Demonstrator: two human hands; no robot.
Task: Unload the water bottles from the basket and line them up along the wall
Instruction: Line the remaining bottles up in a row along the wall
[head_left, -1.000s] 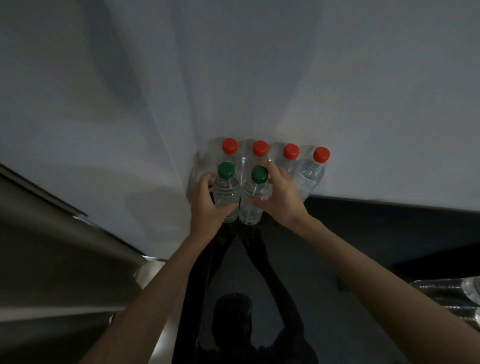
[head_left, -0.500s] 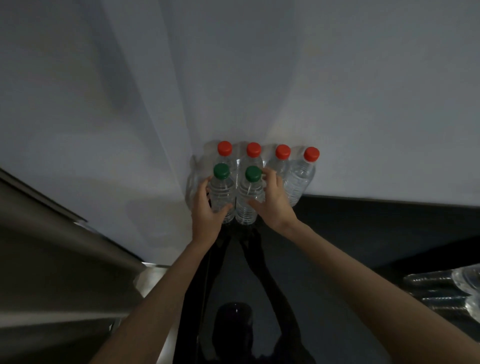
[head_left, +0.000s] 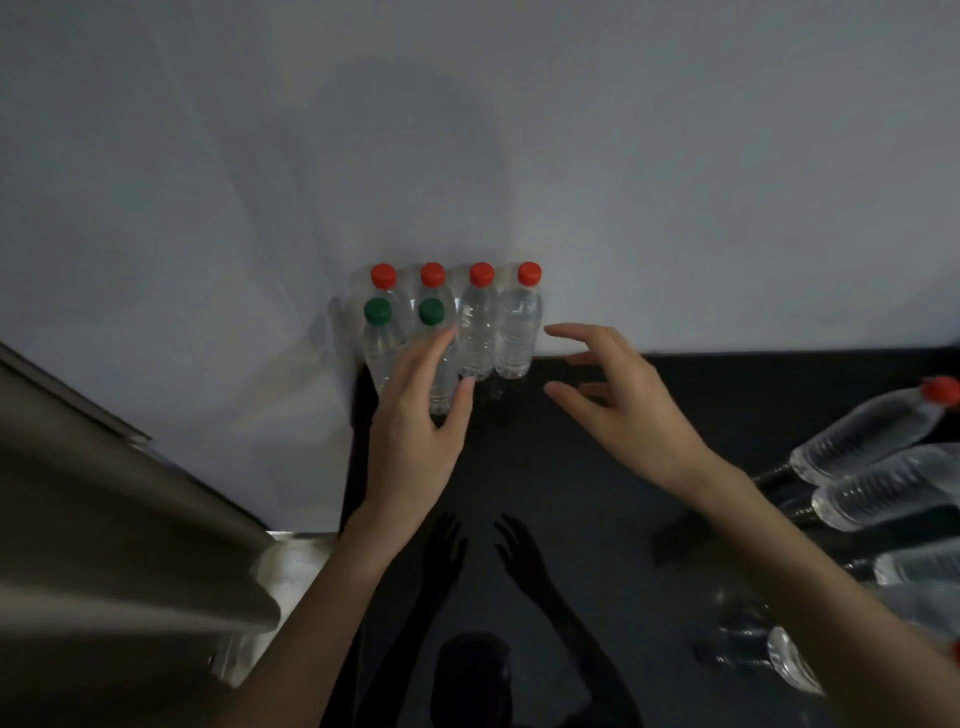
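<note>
Several clear water bottles with red caps (head_left: 518, 322) stand in a row against the white wall (head_left: 519, 156). Two green-capped bottles (head_left: 382, 340) stand just in front of that row at its left end. My left hand (head_left: 415, 415) hovers in front of the green-capped pair with fingers straight, holding nothing; whether it touches them I cannot tell. My right hand (head_left: 623, 400) floats to the right of the row, fingers spread and loosely bent, empty. More bottles lie on their sides in the dark wire basket (head_left: 779, 473) at the right edge.
The bottles stand on a glossy black counter (head_left: 545, 493) that mirrors my arms. A slanted stainless-steel surface (head_left: 114, 519) fills the lower left. Another lying bottle (head_left: 795, 660) shows at the lower right, beside my forearm.
Both hands have let go of the two green-capped bottles and drawn back. My right hand has swung out to the right. The view has shifted, bringing the basket bottles into sight.
</note>
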